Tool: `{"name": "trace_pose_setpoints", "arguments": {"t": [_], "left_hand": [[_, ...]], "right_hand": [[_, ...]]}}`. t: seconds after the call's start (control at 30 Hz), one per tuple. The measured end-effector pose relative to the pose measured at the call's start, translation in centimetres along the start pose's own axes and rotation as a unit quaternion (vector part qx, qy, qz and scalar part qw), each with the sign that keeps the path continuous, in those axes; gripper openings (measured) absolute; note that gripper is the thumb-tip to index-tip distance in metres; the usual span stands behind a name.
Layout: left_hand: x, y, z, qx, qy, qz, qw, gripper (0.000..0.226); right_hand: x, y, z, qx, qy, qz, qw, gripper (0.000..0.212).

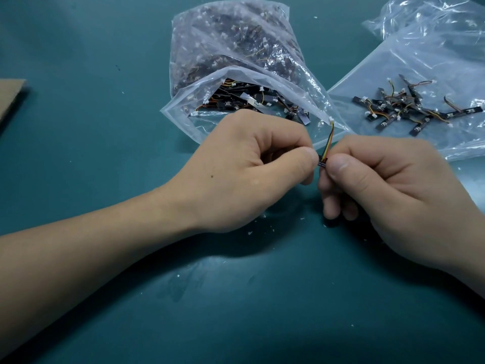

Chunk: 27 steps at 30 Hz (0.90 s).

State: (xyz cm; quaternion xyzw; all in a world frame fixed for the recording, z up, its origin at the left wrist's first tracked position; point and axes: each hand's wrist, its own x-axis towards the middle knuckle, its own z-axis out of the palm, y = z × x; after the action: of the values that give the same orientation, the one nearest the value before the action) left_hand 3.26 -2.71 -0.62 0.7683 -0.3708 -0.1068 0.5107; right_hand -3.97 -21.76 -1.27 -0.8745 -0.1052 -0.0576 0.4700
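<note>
Head view, left hand (252, 166) and right hand (388, 185) pinch 1 wired circuit strip (327, 144), 1 full bag (236, 48) behind, 1 strip pile (409, 109) on 1 flat bag (425, 59) at right.

Teal worktop (91, 298), faintly smeared. Open bag (236, 48) stuffed with dark wired strips. Just right of the open bag, a flat clear bag (393, 64) carries a loose pile of strips (409, 109). Right and behind: crumpled clear bag (420, 14). Well left: cardboard piece (10, 98). In front: scattered white crumbs (249, 233).
</note>
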Motion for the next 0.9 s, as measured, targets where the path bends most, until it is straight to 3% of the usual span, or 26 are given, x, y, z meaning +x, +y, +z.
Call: {"name": "trace_pose_setpoints", "arguments": {"t": [0.9], "left_hand": [[0.05,0.0,-0.25,-0.009,0.007,0.008,1.0,0.024]], "right_hand": [[0.1,0.02,0.11,-0.005,0.006,-0.01,1.0,0.031]]}}
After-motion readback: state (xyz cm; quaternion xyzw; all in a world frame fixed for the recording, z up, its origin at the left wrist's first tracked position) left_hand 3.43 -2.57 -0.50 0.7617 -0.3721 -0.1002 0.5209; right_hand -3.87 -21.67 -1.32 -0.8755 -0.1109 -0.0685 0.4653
